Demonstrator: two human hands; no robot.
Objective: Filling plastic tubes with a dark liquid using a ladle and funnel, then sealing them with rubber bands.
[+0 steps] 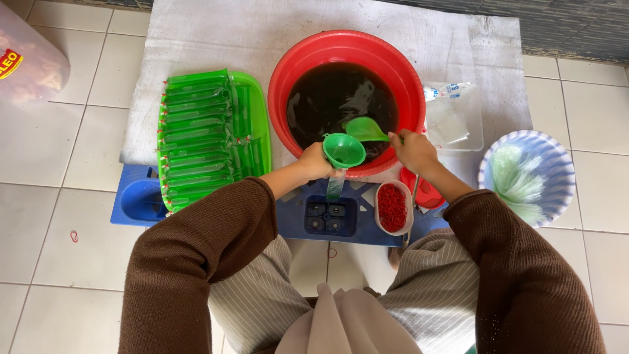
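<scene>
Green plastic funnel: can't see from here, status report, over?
Left hand holds green plastic funnel. Right hand tips green scoop above it. Nothing in the way.

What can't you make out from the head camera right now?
- Left hand: fingers hidden behind the green funnel.
- Thin bag under the funnel: fill level too small to tell.
- Red basin: bottom hidden by dark liquid.
- Clear container: cut off by the left edge.

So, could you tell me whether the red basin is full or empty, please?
Nearly full: dark liquid fills the red basin close to its rim.
</scene>
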